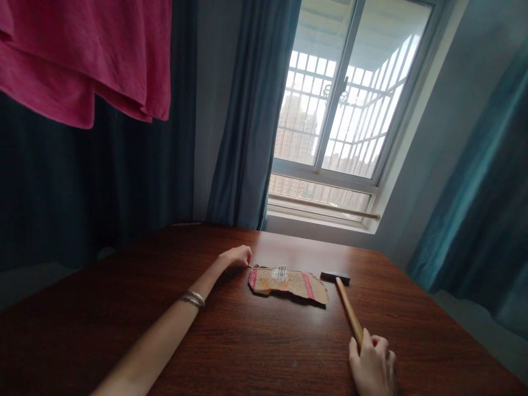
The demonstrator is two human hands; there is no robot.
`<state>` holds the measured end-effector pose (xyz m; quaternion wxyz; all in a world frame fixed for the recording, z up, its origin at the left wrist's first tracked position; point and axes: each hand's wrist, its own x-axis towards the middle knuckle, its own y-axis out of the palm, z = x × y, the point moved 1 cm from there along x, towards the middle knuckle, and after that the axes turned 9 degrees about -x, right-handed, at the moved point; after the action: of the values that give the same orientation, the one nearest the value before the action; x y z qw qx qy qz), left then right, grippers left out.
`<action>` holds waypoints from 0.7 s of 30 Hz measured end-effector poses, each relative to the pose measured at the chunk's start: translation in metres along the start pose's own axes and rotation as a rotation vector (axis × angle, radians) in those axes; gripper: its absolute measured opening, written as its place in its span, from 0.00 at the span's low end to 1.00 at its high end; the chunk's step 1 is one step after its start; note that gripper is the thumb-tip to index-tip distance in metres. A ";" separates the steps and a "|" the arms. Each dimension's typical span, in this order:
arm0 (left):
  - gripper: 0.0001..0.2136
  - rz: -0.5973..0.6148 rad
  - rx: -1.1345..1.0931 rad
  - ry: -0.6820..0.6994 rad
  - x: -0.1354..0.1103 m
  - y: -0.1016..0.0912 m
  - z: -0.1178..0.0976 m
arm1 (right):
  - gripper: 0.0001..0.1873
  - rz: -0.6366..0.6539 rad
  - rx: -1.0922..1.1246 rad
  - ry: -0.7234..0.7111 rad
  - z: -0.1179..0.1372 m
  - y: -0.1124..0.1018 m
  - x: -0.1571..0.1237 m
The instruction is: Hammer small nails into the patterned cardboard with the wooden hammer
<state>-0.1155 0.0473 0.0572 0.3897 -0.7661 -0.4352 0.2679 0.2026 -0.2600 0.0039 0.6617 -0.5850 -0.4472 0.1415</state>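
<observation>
A hammer (350, 309) with a pale wooden handle and a dark head lies along the right side of the table, its head pointing away from me. My right hand (373, 363) is closed around the lower end of its handle. Left of the hammer head is a flat, ragged piece of cardboard (284, 286) with a dotted pattern and pink bands. Several thin upright nails (282, 270) stand near its far edge. My left hand (238, 257), a bracelet on its wrist, is pinched beside the cardboard's left corner; a thin dark tip shows at its fingers, too small to name.
All this lies on a brown wooden table (231, 341). A barred window (330, 110) and blue curtains (243, 121) are behind it. Pink cloth (115, 60) hangs at the upper left. A thin stick-like thing (186, 224) lies at the table's far left edge.
</observation>
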 end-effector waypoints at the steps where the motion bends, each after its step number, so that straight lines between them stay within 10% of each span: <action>1: 0.07 -0.007 0.012 0.007 0.001 0.000 0.000 | 0.17 0.000 0.008 -0.001 0.000 0.000 0.000; 14: 0.04 -0.133 0.173 0.018 0.004 -0.003 -0.004 | 0.22 -0.136 0.137 0.020 0.001 -0.001 0.004; 21: 0.07 -0.158 -0.169 0.209 0.007 -0.020 -0.032 | 0.19 -0.103 0.745 -0.187 0.044 -0.039 0.036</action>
<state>-0.0977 0.0487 0.0912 0.3871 -0.7832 -0.4722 0.1177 0.1763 -0.2166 0.0504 0.7915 -0.2659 -0.4523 0.3135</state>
